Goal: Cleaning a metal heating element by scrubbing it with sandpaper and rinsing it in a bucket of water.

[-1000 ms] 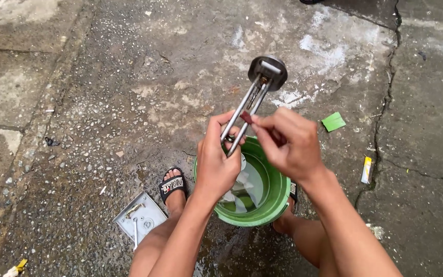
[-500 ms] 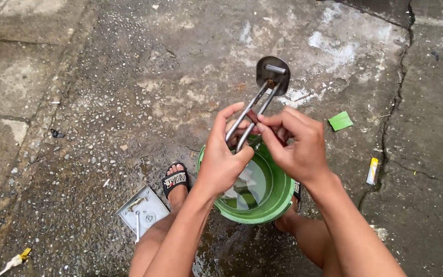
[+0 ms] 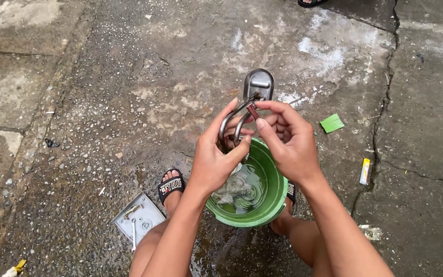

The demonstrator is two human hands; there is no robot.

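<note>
Heating element: a metal heating element (image 3: pixel 247 110) with bent tube loops and a round flange plate at its far end, held up in the air above the green bucket (image 3: pixel 270 205).
Left hand: the left hand (image 3: pixel 216 159) wraps around the lower loops of the tubes, fingers closed on them, thumb lying across the front.
Right hand: the right hand (image 3: pixel 288 141) pinches a small dark reddish piece (image 3: pixel 252 111) between thumb and forefinger, its tip touching the tubes just below the flange.
Bucket: stands on the wet concrete floor (image 3: pixel 129 92) between the person's feet, holding shallow rippled water with pale pieces in it.
Feet: a black sandal (image 3: pixel 171 185) on the left foot just beside the bucket; the right foot is mostly hidden behind the bucket's rim.
Nearby on the floor: a grey metal plate (image 3: pixel 136 220) by the left knee, a green scrap (image 3: pixel 332 123) and a small yellow-and-white stub (image 3: pixel 365 171) to the right, well apart from the bucket.
</note>
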